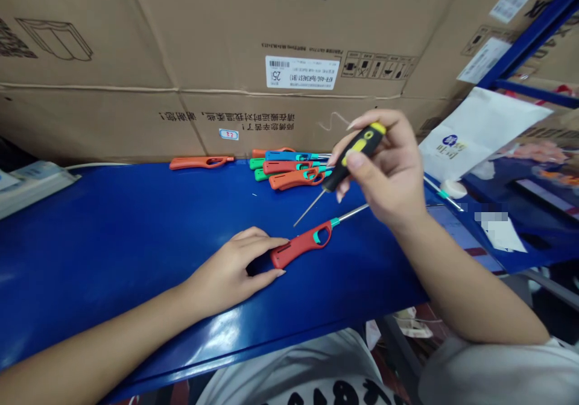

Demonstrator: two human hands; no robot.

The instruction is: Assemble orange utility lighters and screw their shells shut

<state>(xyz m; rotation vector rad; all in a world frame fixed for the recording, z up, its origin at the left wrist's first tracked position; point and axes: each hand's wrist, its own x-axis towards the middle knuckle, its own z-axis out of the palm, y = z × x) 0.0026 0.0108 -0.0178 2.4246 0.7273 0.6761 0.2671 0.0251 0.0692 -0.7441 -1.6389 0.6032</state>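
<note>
A red gas lighter (302, 247) with a teal trigger and a metal tube lies on the blue table (136, 236). My left hand (239, 263) grips its butt end between thumb and fingers. Above the lighter, my right hand (389, 158) is closed round the black and yellow handle of a screwdriver (355, 156). The thin shaft slants down to the left, its tip a little above the lighter and apart from it. Behind the screwdriver is a pile of orange, blue, red and green gas lighters (289, 167), their tubes partly hidden by my right hand.
An orange lighter body (201, 162) lies at the back, against a large cardboard box (217, 37) that walls off the far edge. At the right are a white paper bag (479, 131), a white round piece (453, 188) and a blue metal frame (538, 22). A whitish block (36, 185) stands far left.
</note>
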